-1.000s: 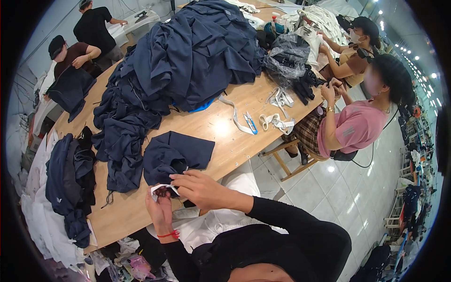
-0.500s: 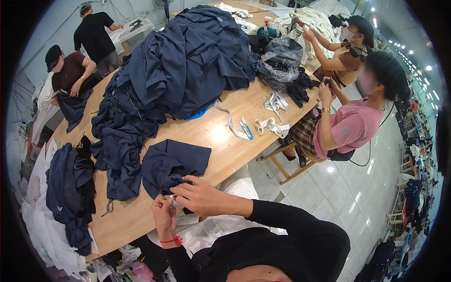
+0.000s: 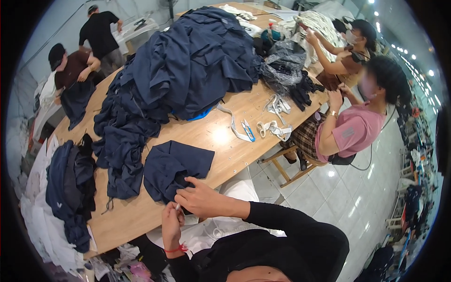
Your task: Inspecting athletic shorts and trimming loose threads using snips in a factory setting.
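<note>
Judged mid-step in fine fingering of a small white piece (image 3: 178, 207), located between the hands, just beside the navy garment (image 3: 178, 160) on the worktop (image 3: 117, 223). Probably calling for steady fingertip control next. Seen with left hand (image 3: 173, 218) upright, grip apparently pinching the white piece; with right hand (image 3: 195, 199) angled leftward, index extended; cannot tell whether grasping.

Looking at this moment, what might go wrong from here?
The small white piece at the left hand is largely hidden by fingers, so it could slip unnoticed.

The navy garment lies near the edge of the table; a tug might drag it off.

Blue-handled snips lie right beside a white strap, which could get nicked if they're grabbed carelessly.
</note>
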